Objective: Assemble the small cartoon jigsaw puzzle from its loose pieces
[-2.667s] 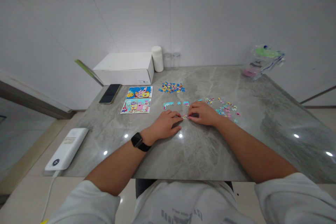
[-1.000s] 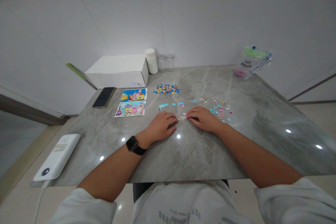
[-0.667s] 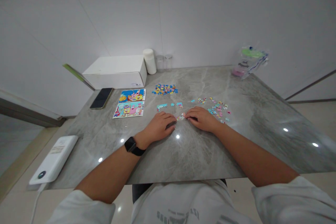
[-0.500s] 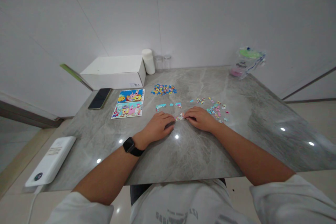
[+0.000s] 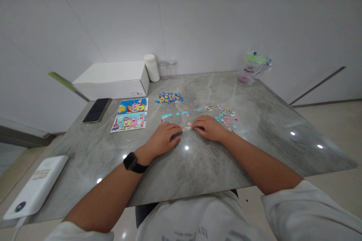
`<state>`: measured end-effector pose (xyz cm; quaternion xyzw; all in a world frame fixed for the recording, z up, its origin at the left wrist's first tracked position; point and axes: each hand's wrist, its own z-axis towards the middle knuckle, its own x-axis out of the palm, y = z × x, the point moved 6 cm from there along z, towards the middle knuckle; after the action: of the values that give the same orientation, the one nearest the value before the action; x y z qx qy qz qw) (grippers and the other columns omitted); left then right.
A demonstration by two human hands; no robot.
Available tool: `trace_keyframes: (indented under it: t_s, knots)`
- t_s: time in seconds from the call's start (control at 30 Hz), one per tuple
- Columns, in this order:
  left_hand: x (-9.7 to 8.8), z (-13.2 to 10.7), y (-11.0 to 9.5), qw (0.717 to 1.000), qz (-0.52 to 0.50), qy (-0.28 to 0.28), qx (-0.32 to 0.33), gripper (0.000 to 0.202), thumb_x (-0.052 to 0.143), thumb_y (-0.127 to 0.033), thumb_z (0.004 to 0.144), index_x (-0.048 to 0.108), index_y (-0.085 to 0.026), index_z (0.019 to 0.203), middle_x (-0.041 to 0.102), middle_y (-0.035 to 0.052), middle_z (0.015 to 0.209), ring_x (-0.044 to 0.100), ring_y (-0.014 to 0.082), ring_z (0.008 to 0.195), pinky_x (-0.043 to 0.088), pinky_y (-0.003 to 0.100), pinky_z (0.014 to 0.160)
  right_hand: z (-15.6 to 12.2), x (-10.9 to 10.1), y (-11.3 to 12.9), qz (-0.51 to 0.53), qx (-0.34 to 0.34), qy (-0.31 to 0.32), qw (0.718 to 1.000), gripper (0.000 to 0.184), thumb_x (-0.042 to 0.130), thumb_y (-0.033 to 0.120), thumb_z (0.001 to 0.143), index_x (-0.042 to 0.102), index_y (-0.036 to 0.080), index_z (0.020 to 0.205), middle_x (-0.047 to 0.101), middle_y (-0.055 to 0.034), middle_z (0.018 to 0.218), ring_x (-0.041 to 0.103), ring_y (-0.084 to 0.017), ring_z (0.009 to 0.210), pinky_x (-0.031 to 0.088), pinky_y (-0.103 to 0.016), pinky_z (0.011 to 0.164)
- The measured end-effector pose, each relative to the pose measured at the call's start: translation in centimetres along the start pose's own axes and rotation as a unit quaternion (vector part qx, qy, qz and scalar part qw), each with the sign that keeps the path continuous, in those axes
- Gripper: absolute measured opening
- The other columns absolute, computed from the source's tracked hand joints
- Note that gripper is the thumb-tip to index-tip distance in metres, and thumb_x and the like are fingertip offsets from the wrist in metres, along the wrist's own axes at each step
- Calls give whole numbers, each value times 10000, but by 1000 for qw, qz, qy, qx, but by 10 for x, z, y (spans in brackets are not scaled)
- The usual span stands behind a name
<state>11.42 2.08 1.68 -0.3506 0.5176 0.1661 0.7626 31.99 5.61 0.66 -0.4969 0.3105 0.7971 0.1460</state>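
A short joined strip of jigsaw puzzle pieces (image 5: 187, 127) lies on the grey table between my hands. My left hand (image 5: 162, 138) is curled at the strip's left end, its fingertips on it. At the opposite end my right hand (image 5: 210, 128) pinches the strip's edge, fingers partly covering it. Just beyond are a joined corner section (image 5: 166, 116), a single blue piece (image 5: 178, 114) and another small section (image 5: 185, 114). Loose pastel pieces (image 5: 225, 117) are scattered past my right hand.
A pile of blue and yellow pieces (image 5: 169, 98) lies farther back. Two picture cards (image 5: 129, 121), a phone (image 5: 97, 110) and a power bank (image 5: 38, 184) are on the left. Behind stand a white box (image 5: 113, 79), a white bottle (image 5: 152, 68) and two glasses. A plastic bag (image 5: 253, 68) sits back right.
The whole view has shifted, with table items appearing slightly farther left. Both hands stay at the two ends of the strip, with little visible change in their grip.
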Motion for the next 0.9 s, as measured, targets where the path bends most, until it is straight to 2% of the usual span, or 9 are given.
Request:
trace_keyframes:
  t_s: [0.1,0.17,0.27,0.37,0.47,0.57,0.7,0.77,0.9]
  knots:
    - [-1,0,1,1000,2,-7,0,290,624,-304,1010,703,-237,1281,720,86,1321,649,275,1188,501,484,1061,0,-6,-1,-4,7,-17,1000,211,602,195,991,796,230,1066,788,-82,1046,704,-226,1017,529,-385,960]
    - [-1,0,1,1000,2,-13,1,295,620,-301,1009,708,-232,1282,714,99,1320,653,278,1178,508,489,1053,-2,-20,-5,-7,27,-57,998,223,594,196,984,792,236,1079,791,-82,1062,702,-232,1030,532,-395,974]
    - [-3,1,1,1000,-3,-24,5,294,598,-307,1020,714,-218,1275,711,113,1303,659,283,1166,516,496,1044,-9,-59,-19,-15,103,-146,984,237,581,238,991,785,249,1110,790,-84,1096,700,-228,1016,537,-387,977]
    - [-3,2,1,999,-14,-34,13,287,574,-312,1031,718,-216,1259,712,116,1281,664,276,1154,529,486,1028,-27,-106,-43,-45,216,-234,947,256,578,279,980,783,227,1124,781,-94,1052,684,-217,911,547,-352,877]
    - [-5,2,1,998,-21,-49,17,279,563,-326,1036,723,-226,1242,712,113,1266,666,270,1154,536,475,1024,-52,-139,-71,-78,300,-271,911,278,581,298,960,773,194,1132,774,-101,1029,673,-216,864,537,-343,828]
    - [-5,1,2,998,-21,-58,13,284,556,-345,1041,728,-227,1234,715,111,1256,670,270,1158,538,472,1032,-74,-147,-104,-106,360,-227,899,227,613,287,943,772,184,1067,775,-95,995,672,-211,856,519,-337,840]
    - [-4,2,4,998,-23,-55,8,289,551,-363,1043,734,-224,1218,720,108,1243,673,271,1156,540,471,1040,-96,-129,-142,-124,441,-77,886,156,672,253,912,794,190,987,789,-89,962,686,-210,855,491,-309,789]
    - [-4,2,5,998,-24,-56,8,291,547,-367,1046,733,-221,1216,719,108,1240,672,270,1157,538,471,1042,-103,-120,-153,-132,462,-27,876,142,680,230,904,801,191,969,798,-91,971,695,-212,866,483,-303,772]
    - [-4,2,6,998,-25,-59,7,292,544,-371,1050,731,-220,1216,718,104,1236,672,267,1144,538,462,1028,-103,-110,-159,-131,454,9,881,117,699,223,895,800,200,950,809,-85,978,704,-203,863,478,-286,746]
